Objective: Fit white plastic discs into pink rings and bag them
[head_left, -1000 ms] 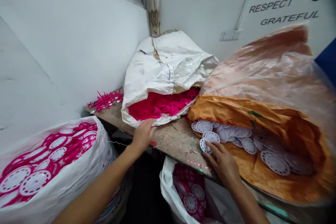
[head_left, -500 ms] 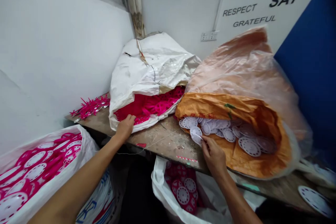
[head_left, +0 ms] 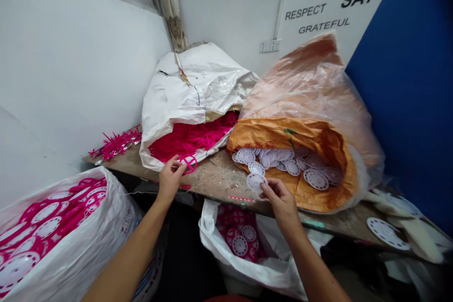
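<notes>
My left hand (head_left: 170, 179) pinches a pink plastic spoked ring (head_left: 189, 164) at the mouth of a white woven sack (head_left: 191, 89), which is full of pink spoked rings (head_left: 191, 139). My right hand (head_left: 281, 203) grips a white perforated plastic disc (head_left: 256, 183) by its edge, just in front of an orange woven sack (head_left: 286, 134). That sack lies on its side, holding a heap of similar white discs (head_left: 283, 165). Both sacks rest on a scarred wooden workbench (head_left: 215, 177).
Below the bench stand an open white sack (head_left: 60, 264) and a white plastic bag (head_left: 212, 240), both holding pink rings fitted with white discs. Pink plastic sprues (head_left: 116, 145) lie at the bench's left end. A blue panel (head_left: 399, 104) stands at right.
My left hand has lifted a pink ring from the white sack. My right hand has drawn a white disc out of the orange sack toward me. The view has shifted slightly.
</notes>
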`<state>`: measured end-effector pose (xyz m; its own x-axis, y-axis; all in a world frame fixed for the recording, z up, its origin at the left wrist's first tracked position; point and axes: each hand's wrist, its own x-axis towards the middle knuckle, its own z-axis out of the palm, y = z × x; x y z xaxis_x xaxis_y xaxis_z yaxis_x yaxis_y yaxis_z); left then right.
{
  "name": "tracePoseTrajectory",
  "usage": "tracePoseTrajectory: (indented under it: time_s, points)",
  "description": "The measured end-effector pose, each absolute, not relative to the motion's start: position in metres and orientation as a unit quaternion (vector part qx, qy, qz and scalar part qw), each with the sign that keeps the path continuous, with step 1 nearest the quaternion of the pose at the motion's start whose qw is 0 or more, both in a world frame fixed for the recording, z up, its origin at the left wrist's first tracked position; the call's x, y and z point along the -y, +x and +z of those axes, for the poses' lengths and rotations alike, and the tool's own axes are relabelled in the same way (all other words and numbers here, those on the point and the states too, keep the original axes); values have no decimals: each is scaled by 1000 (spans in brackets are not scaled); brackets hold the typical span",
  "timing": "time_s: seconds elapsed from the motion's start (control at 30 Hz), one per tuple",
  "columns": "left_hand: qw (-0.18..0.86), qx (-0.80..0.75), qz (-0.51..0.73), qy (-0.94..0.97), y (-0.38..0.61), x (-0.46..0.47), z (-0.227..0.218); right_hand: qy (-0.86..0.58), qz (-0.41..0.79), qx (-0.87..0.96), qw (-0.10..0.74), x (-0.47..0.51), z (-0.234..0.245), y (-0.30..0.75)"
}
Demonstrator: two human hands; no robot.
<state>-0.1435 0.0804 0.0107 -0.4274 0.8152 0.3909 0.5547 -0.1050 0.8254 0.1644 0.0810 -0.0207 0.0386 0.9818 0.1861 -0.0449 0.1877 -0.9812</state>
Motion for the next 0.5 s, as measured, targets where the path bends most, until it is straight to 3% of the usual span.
tracePoseTrajectory:
  time_s: [0.13,0.27,0.37,0.5]
  points:
    - [362,-575,577,452,-74,-56,-3,-398,535,507,547,-54,-2,153]
    - [570,-497,534,377,-15,-33,-8,-412,508,545,524,-46,-10,155]
    - [626,-471,520,339,7,-25,-10,-453,435,589,508,-46,-24,161]
    - [611,-471,533,347,16,-22,-18,-458,328,656,502,-44,-32,163]
